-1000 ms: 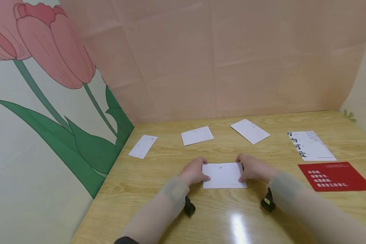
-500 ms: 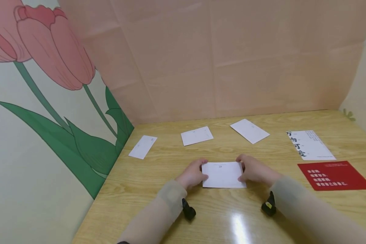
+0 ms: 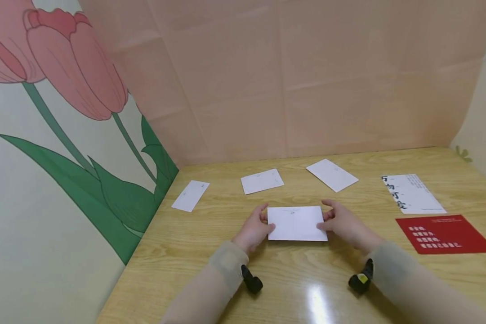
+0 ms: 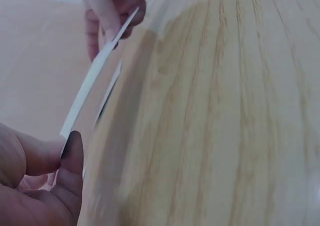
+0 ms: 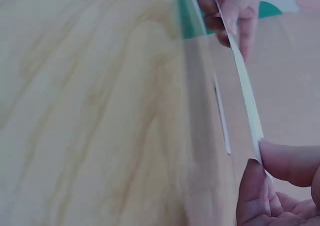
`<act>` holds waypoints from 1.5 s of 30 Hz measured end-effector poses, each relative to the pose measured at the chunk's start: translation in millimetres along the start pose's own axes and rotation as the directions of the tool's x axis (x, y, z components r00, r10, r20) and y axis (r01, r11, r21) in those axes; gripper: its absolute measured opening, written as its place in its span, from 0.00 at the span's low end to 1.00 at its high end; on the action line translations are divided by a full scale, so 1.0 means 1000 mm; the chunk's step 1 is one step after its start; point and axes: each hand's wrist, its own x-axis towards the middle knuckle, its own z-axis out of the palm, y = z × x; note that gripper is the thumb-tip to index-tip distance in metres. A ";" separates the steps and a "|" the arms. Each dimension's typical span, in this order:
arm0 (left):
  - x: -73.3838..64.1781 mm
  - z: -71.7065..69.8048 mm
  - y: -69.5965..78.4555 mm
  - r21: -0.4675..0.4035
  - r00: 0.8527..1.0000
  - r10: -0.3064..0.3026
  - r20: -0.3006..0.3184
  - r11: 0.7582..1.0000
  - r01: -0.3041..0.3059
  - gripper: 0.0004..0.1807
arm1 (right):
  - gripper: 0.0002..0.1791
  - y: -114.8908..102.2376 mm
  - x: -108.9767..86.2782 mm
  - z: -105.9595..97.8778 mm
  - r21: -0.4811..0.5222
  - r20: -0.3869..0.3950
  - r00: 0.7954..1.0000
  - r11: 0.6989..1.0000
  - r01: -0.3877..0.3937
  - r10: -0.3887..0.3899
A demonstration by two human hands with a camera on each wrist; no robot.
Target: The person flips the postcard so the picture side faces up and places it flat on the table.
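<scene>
A white card [image 3: 295, 225] with a small dark mark near its far edge is held up off the table by both hands. My left hand [image 3: 252, 229] pinches its left edge, thumb on top and fingers beneath. At the opposite edge my right hand [image 3: 345, 225] pinches it the same way. Seen edge-on in the left wrist view, the card [image 4: 90, 86] bows slightly between the two hands. The right wrist view shows the same card [image 5: 245, 86] above the tabletop, with a gap under it.
Three white cards lie along the back: a left card [image 3: 190, 196], a middle card [image 3: 262, 181] and a right card [image 3: 332, 175]. At the right are a white card with large black characters [image 3: 414, 193] and a red card with white writing [image 3: 445, 235]. A papered wall [image 3: 283, 81] bounds the wooden table [image 3: 178, 265].
Both hands have raised the white card from the table and moved it slightly away from the body. The other cards have stayed where they were.
</scene>
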 end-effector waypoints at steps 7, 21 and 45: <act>-0.003 0.003 0.004 -0.084 0.998 -0.007 -0.057 0.996 0.002 0.20 | 0.35 -0.004 -0.005 -0.002 0.137 -0.014 0.998 0.989 -0.056 0.058; -0.006 -0.002 0.012 -0.115 0.996 -0.057 -0.071 0.992 0.048 0.08 | 0.34 -0.015 -0.012 -0.008 0.181 -0.026 0.999 0.983 -0.032 0.038; -0.007 -0.004 0.014 -0.189 0.998 0.013 -0.063 0.982 -0.024 0.12 | 0.19 -0.021 -0.020 -0.014 0.094 -0.091 0.995 0.994 0.053 -0.045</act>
